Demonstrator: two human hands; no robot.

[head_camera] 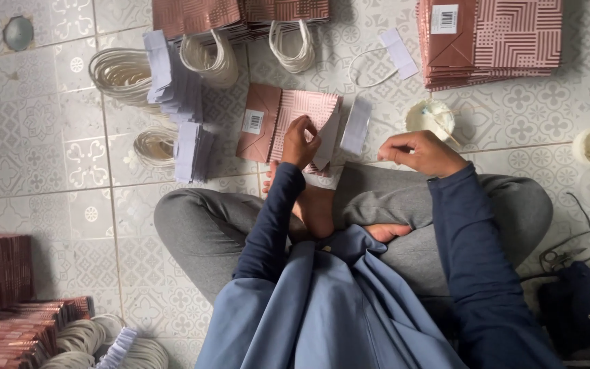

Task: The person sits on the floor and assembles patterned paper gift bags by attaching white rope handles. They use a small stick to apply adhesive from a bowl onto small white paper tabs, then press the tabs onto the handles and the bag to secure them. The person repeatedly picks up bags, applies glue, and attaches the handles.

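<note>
I sit cross-legged on a patterned tile floor. A flat rose-coloured paper bag [268, 119] with a geometric print lies in front of my knees. My left hand [300, 141] pinches the bag's open end, where a white card strip [329, 137] is folded in. Another white card strip [356, 125] lies just right of the bag. My right hand [421, 152] hovers over my right knee with its fingers curled; nothing shows in it. A small white glue cup [430, 116] with a stick stands just beyond that hand.
Stacks of the same bags lie at the top right [513, 41], top middle [240, 14] and bottom left [1, 273]. Bundles of white cord handles [121, 72] and piles of card strips [172, 75] lie at the left. Scissors [561, 258] and a dark cloth [582, 307] are at the right.
</note>
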